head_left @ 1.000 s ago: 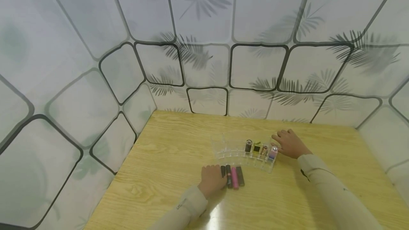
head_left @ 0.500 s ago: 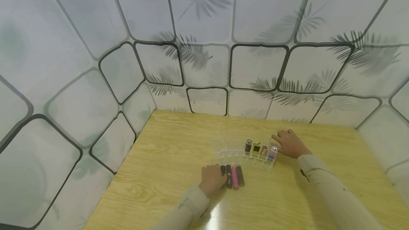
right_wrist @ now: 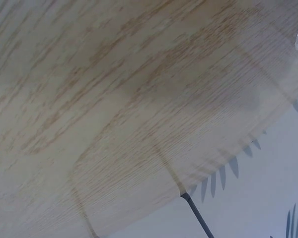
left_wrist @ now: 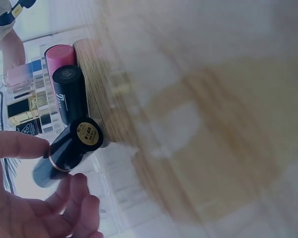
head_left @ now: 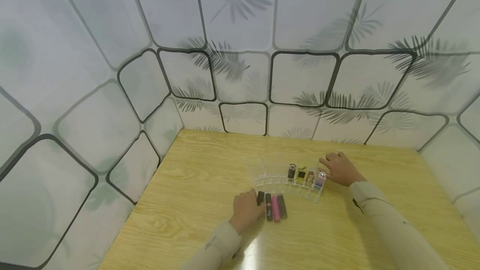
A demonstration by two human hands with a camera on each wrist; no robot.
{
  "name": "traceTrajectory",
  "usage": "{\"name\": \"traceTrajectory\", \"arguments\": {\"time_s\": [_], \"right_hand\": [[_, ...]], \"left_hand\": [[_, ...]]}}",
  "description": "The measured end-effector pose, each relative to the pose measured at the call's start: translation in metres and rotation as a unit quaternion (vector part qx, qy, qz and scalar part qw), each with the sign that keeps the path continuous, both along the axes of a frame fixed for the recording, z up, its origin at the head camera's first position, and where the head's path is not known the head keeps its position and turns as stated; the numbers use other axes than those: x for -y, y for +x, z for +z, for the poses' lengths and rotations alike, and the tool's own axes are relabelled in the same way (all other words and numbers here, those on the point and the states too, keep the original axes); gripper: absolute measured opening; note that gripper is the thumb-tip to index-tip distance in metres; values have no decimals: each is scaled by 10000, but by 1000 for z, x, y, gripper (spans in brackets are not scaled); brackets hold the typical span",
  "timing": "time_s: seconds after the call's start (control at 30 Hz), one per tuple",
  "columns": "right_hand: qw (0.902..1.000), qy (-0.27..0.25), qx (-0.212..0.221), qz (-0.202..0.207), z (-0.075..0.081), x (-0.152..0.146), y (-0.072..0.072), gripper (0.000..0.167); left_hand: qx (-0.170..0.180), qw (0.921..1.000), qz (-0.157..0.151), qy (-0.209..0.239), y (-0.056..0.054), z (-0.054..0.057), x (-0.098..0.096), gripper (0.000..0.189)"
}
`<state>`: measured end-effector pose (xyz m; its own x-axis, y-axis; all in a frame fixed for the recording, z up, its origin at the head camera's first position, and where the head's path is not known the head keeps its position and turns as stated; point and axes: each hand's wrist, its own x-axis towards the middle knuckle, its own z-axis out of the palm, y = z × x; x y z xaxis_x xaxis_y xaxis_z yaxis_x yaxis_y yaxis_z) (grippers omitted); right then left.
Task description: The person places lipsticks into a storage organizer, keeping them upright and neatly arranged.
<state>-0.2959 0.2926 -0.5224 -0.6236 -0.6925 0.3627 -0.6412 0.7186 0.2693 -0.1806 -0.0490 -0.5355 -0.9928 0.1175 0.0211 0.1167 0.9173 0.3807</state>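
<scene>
Leaf-patterned walls (head_left: 240, 74) rise behind the wood-grain table (head_left: 187, 170) we are looking down on. Near its middle stands a clear organizer (head_left: 270, 179), its right part holding a dark bottle (head_left: 291, 173), a yellow bottle (head_left: 301, 174), a small bottle (head_left: 310, 176) and a pink-and-blue bottle (head_left: 320, 180).

In front of the organizer, our left hand (head_left: 245, 209) pinches a ringed black tube (left_wrist: 68, 151): from the left wrist we see one digit pressed to one side and bent fingertips against the other. That tube is tilted, its gold-labelled end toward the camera; we cannot tell whether it touches its neighbour. Just beside it lie a lettered black tube (head_left: 268, 208), a pink tube (head_left: 275, 209) and a dark flat-looking tube (head_left: 282, 206), side by side.

Our right hand (head_left: 340, 170) is at the organizer's right end, fingers slightly apart; whether they grip the plastic, we cannot tell.
</scene>
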Motion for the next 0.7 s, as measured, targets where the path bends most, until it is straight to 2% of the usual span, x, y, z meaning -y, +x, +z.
{"name": "traceTrajectory", "arguments": {"time_s": [0.13, 0.27, 0.5, 0.7], "right_hand": [[10000, -31, -18, 5, -1, 0, 0, 71], [10000, -60, 0, 6, -1, 0, 0, 71], [9999, -61, 133, -59, -1, 0, 2, 60], [9998, -101, 152, -74, -2, 0, 2, 65]], "left_hand": [[-287, 9993, -192, 170, 0, 0, 2, 24], [-328, 9986, -307, 265, 0, 3, 2, 22], [-778, 9958, -479, 59, 0, 4, 2, 24], [-999, 9932, -590, -56, -2, 0, 3, 26]]}}
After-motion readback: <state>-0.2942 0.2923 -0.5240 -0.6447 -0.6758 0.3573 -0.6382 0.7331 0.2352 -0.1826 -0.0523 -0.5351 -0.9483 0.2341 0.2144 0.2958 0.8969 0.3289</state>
